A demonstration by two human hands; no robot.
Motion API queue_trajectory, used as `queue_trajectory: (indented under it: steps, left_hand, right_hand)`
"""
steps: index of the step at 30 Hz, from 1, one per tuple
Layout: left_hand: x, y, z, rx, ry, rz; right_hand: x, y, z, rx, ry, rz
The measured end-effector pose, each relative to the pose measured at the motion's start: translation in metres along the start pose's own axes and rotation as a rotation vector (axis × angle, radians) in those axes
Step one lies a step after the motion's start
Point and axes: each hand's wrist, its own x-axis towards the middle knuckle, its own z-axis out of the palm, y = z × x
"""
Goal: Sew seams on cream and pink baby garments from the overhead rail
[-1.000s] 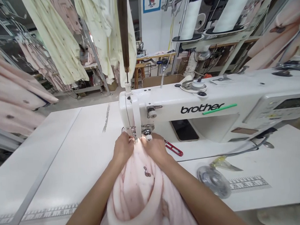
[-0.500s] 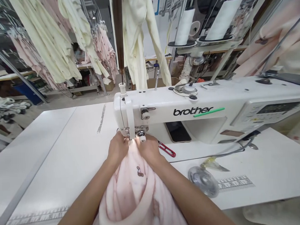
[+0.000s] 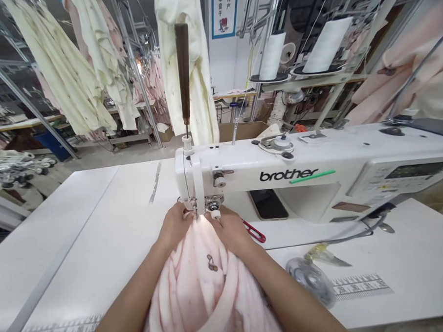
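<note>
Pink fleecy fabric point(image 3: 197, 274) with a small brown printed motif runs from my lap up to the needle area of a white sewing machine point(image 3: 240, 170). Just left of the presser foot, my left hand point(image 3: 175, 226) grips the fabric's edge, fingers closed. On the other side my right hand point(image 3: 229, 229) pinches the fabric, its fingertips partly hidden behind the machine's head. A small lamp lights the cloth between both hands. The fabric under the foot is mostly covered by my fingers.
Right of my hand lie red thread snips point(image 3: 254, 231) and a phone point(image 3: 269, 204) under the machine's arm. A clear round container point(image 3: 310, 282) stands near a printed ruler strip point(image 3: 362, 286). Thread cones point(image 3: 328, 45) and hanging cream garments point(image 3: 186, 65) are behind.
The view has tilted up slightly, so the machine and table sit lower in the picture. Both hands stay at the needle, still gripping the pink fabric.
</note>
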Motion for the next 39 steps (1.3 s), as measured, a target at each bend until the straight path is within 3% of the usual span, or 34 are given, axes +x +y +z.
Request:
queue_trajectory:
  steps: [19,39]
  left_hand:
    - [-0.002,-0.001,-0.003,-0.007,-0.041,-0.028]
    - [-0.009,-0.001,-0.004,-0.076,-0.023,0.074]
  right_hand:
    - [-0.003,0.002,0.002,0.081,0.078,0.028]
    - [-0.001,-0.001,-0.008,0.143,-0.059,0.026]
